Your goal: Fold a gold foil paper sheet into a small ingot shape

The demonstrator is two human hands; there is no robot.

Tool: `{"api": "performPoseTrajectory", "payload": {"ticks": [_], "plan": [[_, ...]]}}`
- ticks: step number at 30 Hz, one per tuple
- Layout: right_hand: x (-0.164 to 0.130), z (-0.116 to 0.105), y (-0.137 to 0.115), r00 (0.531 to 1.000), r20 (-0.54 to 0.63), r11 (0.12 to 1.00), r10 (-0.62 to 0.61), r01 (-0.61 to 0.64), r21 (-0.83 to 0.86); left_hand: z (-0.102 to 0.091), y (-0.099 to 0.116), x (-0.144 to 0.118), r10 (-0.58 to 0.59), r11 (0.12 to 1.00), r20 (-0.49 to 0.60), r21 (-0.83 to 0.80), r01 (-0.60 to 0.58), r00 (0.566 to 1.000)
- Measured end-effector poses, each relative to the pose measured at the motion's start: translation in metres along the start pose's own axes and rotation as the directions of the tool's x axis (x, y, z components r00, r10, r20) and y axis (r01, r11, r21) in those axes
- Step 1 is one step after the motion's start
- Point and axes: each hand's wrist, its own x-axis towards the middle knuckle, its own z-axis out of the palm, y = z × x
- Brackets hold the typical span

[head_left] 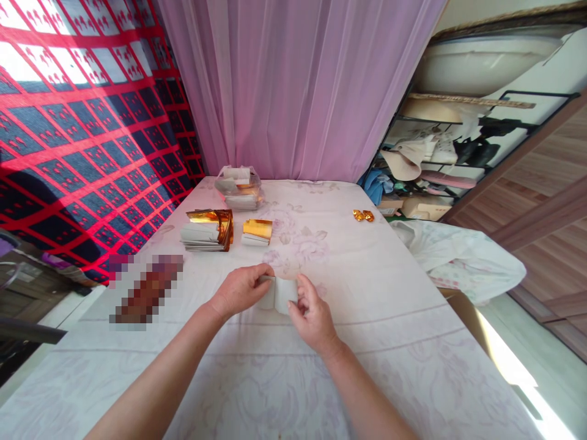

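while both hands meet at the centre of the frame, the left hand (241, 288) and the right hand (313, 315) grasp a small white folded sheet of paper (279, 294) between them, fingers pinched on its opposite edges. the paper sits just above the pale floral-patterned cloth covering the table (367, 293); whether it touches the cloth cannot be told. both forearms enter from the lower edge of the frame.

above and left of the hands, a stack of white paper sheets wrapped with a gold foil band (207, 230) lies on the cloth. just beside it to the right lies a smaller stack of white sheets topped with gold foil (257, 231). further back, near the curtain, a clear plastic bag holding more white and gold sheets (238, 187) rests on the cloth. at the upper right of the table, well apart from the hands, lie two small folded gold foil pieces (362, 215).

a pixelated patch covers part of the cloth at the left. a sheer pink curtain (293, 85) hangs behind the table, a red and dark grid-patterned fabric (77, 122) fills the upper left, and a black metal shelf with assorted items (454, 153) stands at the right.
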Motion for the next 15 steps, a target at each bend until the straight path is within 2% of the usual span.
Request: {"api": "performPoseTrajectory", "payload": {"ticks": [5, 7, 11, 15], "plan": [[0.002, -0.004, -0.003, 0.990, 0.047, 0.991, -0.135, 0.135, -0.003, -0.010, 0.014, 0.012, -0.003, 0.964, 0.122, 0.264, -0.029, 0.993], [0.003, -0.006, -0.005, 0.987, 0.052, 0.988, -0.154, 0.154, -0.005, -0.011, 0.018, 0.017, -0.023, 0.934, 0.188, 0.354, -0.046, 0.982], [0.005, -0.008, -0.001, 0.976, 0.084, 0.979, -0.203, 0.204, -0.012, -0.009, 0.020, 0.027, -0.020, 0.919, 0.260, 0.385, -0.085, 0.965], [0.007, -0.013, 0.006, 0.949, 0.159, 0.959, -0.274, 0.282, -0.029, -0.006, 0.014, 0.041, 0.032, 0.912, 0.333, 0.377, -0.164, 0.943]]}}
